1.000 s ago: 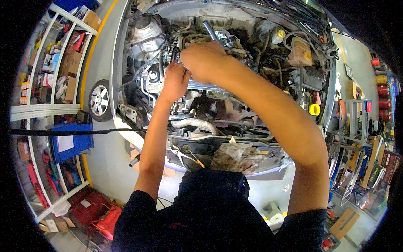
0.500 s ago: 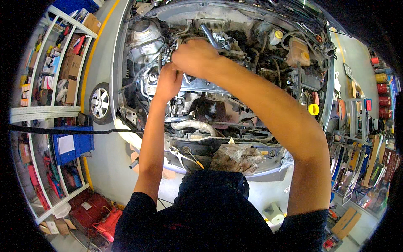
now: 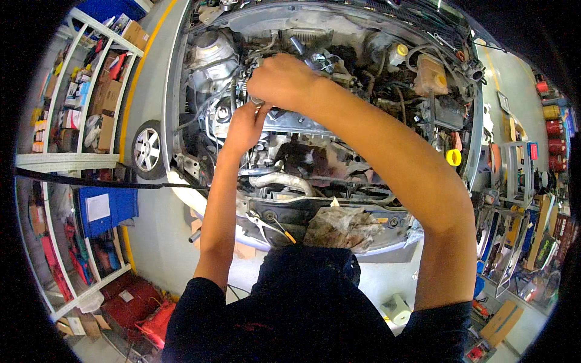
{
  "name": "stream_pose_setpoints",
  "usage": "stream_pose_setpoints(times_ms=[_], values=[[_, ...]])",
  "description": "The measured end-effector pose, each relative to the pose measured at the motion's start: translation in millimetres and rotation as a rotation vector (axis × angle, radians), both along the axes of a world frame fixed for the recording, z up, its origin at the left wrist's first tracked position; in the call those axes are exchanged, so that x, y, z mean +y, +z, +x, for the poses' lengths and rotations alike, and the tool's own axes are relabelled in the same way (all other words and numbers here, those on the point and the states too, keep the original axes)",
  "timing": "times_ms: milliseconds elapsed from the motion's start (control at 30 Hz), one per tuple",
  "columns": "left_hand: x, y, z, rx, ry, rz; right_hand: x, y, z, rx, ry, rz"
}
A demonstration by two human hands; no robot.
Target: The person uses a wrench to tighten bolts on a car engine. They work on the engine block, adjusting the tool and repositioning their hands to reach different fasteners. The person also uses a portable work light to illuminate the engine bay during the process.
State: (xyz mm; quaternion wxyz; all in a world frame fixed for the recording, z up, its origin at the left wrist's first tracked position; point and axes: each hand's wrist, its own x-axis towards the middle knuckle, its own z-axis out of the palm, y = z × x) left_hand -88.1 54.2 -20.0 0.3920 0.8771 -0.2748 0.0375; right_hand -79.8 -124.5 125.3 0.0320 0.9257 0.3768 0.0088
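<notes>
Change: your left hand (image 3: 247, 126) sits a little lower than half a second ago, while your right hand (image 3: 281, 81) is almost in the same place. A metal piece (image 3: 257, 101) now shows more clearly between them.
Meaning: I judge it as a small adjustment within the work on the engine (image 3: 301, 124), not its end.
Right hand: bent over, with its back toward the camera. The fingers are hidden, so I cannot tell how far it is open or what it holds.
Left hand: it reaches up from below, fingertips at the metal piece. I cannot tell if you grip it or only touch it.
Engine: under and around your hands, in the open bay; a grey tube (image 3: 296, 43) stands beyond your right hand.
Front edge: a dirty rag (image 3: 342, 228) lies nearest to you, and pliers (image 3: 259, 222) lie to its left.
Room: on your left, a wheel (image 3: 147, 148) beside the car and a loaded shelf (image 3: 66, 161); on your right, more crowded racks.
</notes>
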Motion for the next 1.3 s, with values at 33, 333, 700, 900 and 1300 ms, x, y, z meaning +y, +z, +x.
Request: stream_pose_setpoints(times_ms=[33, 333, 700, 900, 1300], values=[[2.3, -4.0, 1.0, 0.013, 0.025, 0.002, 1.6, -0.5, -3.2, 0.033, -0.032, 0.030], [-6.7, 22.1, -2.7, -0.072, 0.028, 0.173, -17.1, 11.2, -23.6, 0.114, -0.183, 0.149], [-166.3, 24.4, -33.8, -0.026, -0.250, 0.061, -153.5, 31.7, -86.4, 0.105, -0.452, -0.001], [-211.3, 1.7, -48.1, -0.036, -0.354, 0.084, -198.6, 4.0, -122.9, 0.009, -0.501, 0.063], [-226.8, -12.1, -77.1, -0.054, -0.160, 0.128, -207.6, -14.8, -138.3, -0.009, -0.495, -0.010]])
